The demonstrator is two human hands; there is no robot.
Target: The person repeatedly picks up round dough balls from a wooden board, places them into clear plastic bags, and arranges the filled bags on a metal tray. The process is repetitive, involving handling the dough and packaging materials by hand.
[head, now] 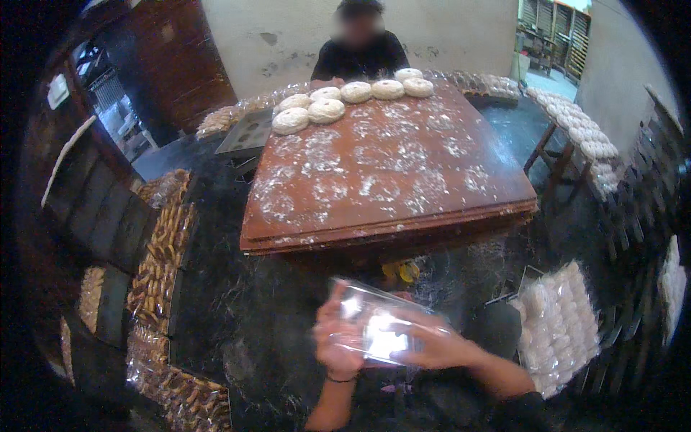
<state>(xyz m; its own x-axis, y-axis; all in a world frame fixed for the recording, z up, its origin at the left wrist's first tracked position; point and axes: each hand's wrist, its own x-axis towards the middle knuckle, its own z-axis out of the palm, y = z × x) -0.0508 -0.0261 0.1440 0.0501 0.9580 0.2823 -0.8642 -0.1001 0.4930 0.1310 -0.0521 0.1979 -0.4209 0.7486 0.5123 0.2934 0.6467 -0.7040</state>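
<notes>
My left hand [339,340] is closed around the left side of a shiny stack of clear plastic film or bags [380,324], low in front of me. On its right side, my right hand [432,337] lies over the same plastic with bent fingers; both hands are slightly blurred. Beyond them stands a reddish-brown board-topped table [372,178] dusted with white flour. Round, flour-covered dough pieces or breads [326,110], several with a dimple in the middle, sit along its far left and far edges. Neither hand touches the table.
A person [360,54] in dark clothing is at the table's far side. Wrapped baked goods line the left [162,243] and the wall. White packed goods [559,329] stand at my right, more [577,124] on a trestle at the far right. A metal tray [248,132] adjoins the table.
</notes>
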